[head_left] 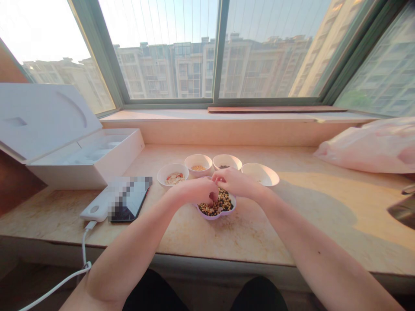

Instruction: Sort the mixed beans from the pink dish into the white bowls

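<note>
A purple-rimmed, lobed bowl holds a mix of yellow and dark beans or seeds. My left hand is over its left side, fingers curled down to the mix; anything between them is hidden. At the far rim is my right hand, fingertips pinched close to the left hand, on something too small to make out. Behind stand several white bowls: one with pale flat slices and red bits, one with yellow grains, one with dark grains, and one at the right with little visible inside.
An open white box stands at the left. Before it lie a white power bank with a cable and a phone. A plastic bag rests at the right, beside a dark object. Windows line the back.
</note>
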Motion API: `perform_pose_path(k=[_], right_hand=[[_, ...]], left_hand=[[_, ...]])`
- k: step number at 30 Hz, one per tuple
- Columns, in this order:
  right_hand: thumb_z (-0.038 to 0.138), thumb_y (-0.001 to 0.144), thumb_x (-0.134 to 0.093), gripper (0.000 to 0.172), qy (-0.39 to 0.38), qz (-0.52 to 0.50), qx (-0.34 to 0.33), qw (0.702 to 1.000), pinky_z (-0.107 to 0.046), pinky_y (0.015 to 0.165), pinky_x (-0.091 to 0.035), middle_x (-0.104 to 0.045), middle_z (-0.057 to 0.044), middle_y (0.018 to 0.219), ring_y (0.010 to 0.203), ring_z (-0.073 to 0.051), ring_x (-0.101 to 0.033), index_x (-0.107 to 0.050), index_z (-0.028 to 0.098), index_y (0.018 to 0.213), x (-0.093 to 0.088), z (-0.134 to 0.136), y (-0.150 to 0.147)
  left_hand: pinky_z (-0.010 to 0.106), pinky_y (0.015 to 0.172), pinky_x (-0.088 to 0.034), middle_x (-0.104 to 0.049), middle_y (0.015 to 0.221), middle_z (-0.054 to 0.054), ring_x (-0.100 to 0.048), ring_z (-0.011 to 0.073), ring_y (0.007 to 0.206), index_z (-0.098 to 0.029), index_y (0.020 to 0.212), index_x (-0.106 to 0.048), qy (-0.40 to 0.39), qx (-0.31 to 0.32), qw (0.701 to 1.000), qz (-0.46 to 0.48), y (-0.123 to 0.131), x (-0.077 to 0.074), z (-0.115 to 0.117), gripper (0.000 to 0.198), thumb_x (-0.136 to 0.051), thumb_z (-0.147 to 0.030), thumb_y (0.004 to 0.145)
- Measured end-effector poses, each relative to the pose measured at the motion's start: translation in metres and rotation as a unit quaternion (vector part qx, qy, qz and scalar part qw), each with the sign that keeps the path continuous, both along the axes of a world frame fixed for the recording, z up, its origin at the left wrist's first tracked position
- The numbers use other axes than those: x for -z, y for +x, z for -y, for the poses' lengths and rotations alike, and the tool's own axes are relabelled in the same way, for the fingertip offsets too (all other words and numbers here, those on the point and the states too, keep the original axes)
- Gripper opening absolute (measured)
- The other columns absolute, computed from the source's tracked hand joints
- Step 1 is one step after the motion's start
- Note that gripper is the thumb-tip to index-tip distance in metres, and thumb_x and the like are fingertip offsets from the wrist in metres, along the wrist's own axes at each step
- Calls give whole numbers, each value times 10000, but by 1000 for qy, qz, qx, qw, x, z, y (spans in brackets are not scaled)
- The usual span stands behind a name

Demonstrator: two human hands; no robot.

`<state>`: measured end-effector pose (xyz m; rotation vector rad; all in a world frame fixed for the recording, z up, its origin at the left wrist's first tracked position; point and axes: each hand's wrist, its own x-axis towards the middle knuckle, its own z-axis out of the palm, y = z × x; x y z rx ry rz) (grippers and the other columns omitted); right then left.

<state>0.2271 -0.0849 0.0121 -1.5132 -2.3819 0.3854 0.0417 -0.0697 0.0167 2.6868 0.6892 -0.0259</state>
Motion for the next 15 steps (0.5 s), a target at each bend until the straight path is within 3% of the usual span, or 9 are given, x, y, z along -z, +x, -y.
perform_pose_path(k=[4, 8, 15], right_hand=[[74, 836, -530, 326, -5, 22, -9, 1000, -257, 704, -441, -787, -48, 921, 911, -196, -704, -803, 214, 946, -2, 1, -3], [58, 841, -522, 336, 5, 70, -31, 997, -273, 754, -444, -796, -44, 956, 943, -213, -705, -800, 224, 930, -2, 3, -5], [84, 843, -567, 278, -7, 156, -58, 986, -300, 650, -415, -773, -76, 877, 806, -224, -686, -802, 211, 917, -2, 10, -9]], left_hand=[[240, 688, -427, -797, 930, 0, -660, 142, 827, -195, 909, -803, -12, -4, 1000, -17, 0, -1, -2, 173, -694, -90, 826], [240, 670, -421, -801, 933, -2, -654, 137, 797, -197, 918, -813, -19, -1, 1000, -21, -3, -5, -5, 211, -660, -71, 845], [241, 693, -413, -755, 851, -3, -609, 135, 775, -178, 878, -795, -38, -33, 998, 48, -18, -12, -16, 247, -561, -99, 858]])
